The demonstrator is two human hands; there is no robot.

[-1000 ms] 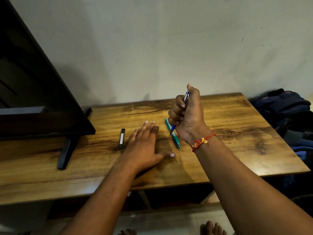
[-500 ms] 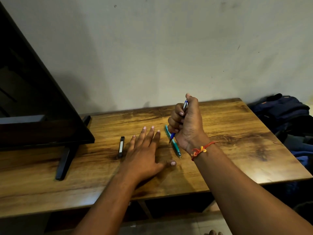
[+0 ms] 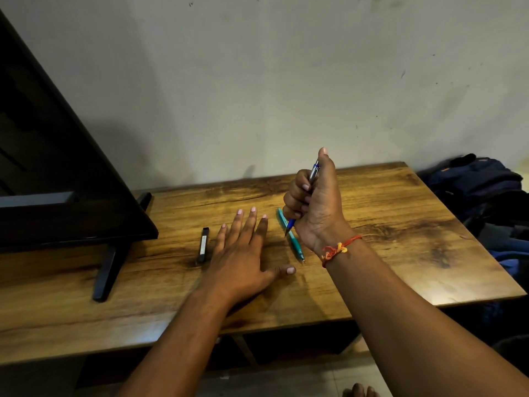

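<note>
My right hand point(image 3: 317, 204) grips a blue and silver pen point(image 3: 313, 174) in a fist above the wooden table point(image 3: 386, 253), thumb over the pen's top, tip pointing down. Just below that tip a teal pen point(image 3: 294, 243) lies flat on the table. My left hand point(image 3: 243, 253) rests flat on the wood with fingers spread, a little left of the teal pen. A small black stick-shaped object with a white label point(image 3: 203, 245) lies just left of my left hand. A red and orange thread is tied round my right wrist.
A dark television point(image 3: 51, 179) stands on the table's left part, one black foot point(image 3: 107, 270) reaching toward the front. A plain wall runs behind. Dark blue bags point(image 3: 475, 184) are piled beyond the table's right edge. Floor tiles show below.
The camera view has tilted, so everything sits slightly lower in the frame. Both hands keep the same pose and place on the table.
</note>
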